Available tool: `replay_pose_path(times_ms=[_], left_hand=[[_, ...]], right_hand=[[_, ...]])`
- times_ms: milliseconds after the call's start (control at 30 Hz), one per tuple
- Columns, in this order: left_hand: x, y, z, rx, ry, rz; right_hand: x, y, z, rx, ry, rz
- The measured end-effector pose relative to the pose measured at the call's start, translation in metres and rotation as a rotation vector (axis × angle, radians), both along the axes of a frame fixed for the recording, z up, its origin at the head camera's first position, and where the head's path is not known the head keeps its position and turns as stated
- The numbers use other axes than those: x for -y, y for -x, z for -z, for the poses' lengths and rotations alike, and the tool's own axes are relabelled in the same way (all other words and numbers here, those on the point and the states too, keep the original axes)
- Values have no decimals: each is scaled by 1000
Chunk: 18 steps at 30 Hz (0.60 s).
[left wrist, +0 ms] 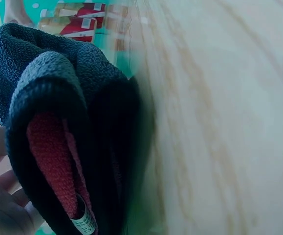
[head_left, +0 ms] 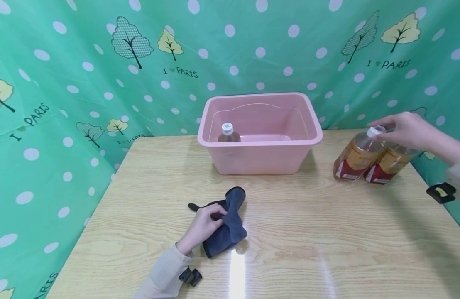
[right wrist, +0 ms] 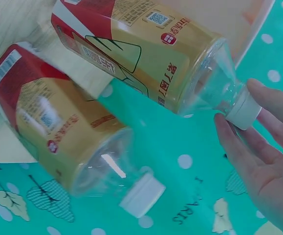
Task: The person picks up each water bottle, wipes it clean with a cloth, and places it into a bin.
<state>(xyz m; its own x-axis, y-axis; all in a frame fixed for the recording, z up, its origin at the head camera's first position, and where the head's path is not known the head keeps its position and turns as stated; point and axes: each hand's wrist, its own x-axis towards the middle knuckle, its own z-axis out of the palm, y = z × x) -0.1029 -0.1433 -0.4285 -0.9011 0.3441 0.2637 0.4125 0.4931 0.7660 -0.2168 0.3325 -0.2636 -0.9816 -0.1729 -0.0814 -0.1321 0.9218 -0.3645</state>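
Observation:
My left hand (head_left: 203, 227) pinches a dark blue-grey cloth (head_left: 233, 222) that lies bunched on the table. In the left wrist view the cloth (left wrist: 58, 83) has a dark border, and a reddish inner side with a small tag shows in its fold. At the table's right side my right hand (head_left: 411, 131) holds a plastic bottle (head_left: 358, 155) by its white cap, fingers and thumb on either side. A second, similar bottle (head_left: 390, 164) stands close beside it, partly behind the hand. Both bottles carry gold and red labels, plain in the right wrist view.
A pink plastic bin (head_left: 258, 160) stands at the back middle of the wooden table (head_left: 159, 170). Inside it at the left is another bottle with a white cap (head_left: 227, 128). A green dotted curtain (head_left: 252, 41) hangs behind the table and along its left side.

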Motion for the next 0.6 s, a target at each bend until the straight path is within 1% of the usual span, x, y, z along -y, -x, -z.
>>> replay_pose_path(times_ms=[100,233,333,400,600], left_hand=[[0,0,-1,2,-4,1],[0,0,-1,4,-7,5],[1,0,-1,4,-8,5],[1,0,-1,4,-8,5],[1,0,-2,17,-13,12]], right_hand=[[8,-7,-4,-23,-11,-8],[19,-19,-9,-77,-48,-50],[28,-26,-12,-107,-46,-81],[34,-30,-14,-111,-34,-90],[52,-40,-19,-65,48,-92]])
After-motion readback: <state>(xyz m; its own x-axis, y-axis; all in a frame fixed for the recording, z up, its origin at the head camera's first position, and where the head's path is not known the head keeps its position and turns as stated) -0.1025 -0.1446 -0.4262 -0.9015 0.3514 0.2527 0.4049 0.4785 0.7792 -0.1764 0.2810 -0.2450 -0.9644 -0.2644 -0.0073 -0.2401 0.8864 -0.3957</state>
